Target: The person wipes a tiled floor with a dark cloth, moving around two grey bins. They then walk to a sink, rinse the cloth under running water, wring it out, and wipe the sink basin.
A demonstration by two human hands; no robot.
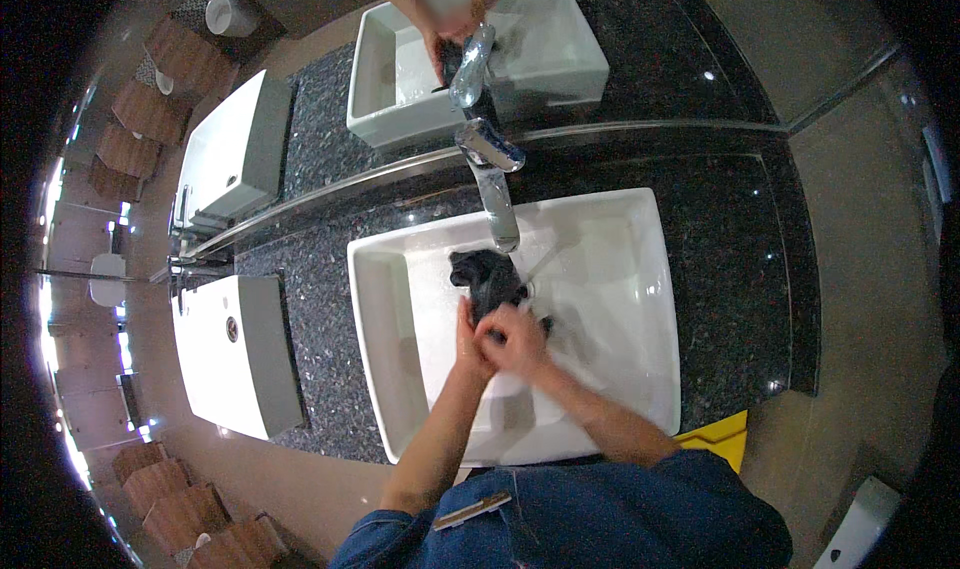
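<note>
A wet black cloth (491, 280) is bunched up inside a white rectangular basin (615, 329), below the spout of a chrome faucet (501, 216). My left hand (471, 348) holds the cloth from its left side, partly covered by the other hand. Slightly blurred, my right hand (523, 338) grips the cloth's near end with thumb and fingers curled, and dark fabric shows between them. A bit of black fabric also sticks out to the right of my right hand. The drain is partly hidden behind the hands and cloth.
The basin stands on a dark speckled granite counter (322, 344). A second white basin (240, 351) is to the left. Behind, a mirror (322, 119) reflects the basins and my arms. Something yellow (720, 441) shows under the counter at right.
</note>
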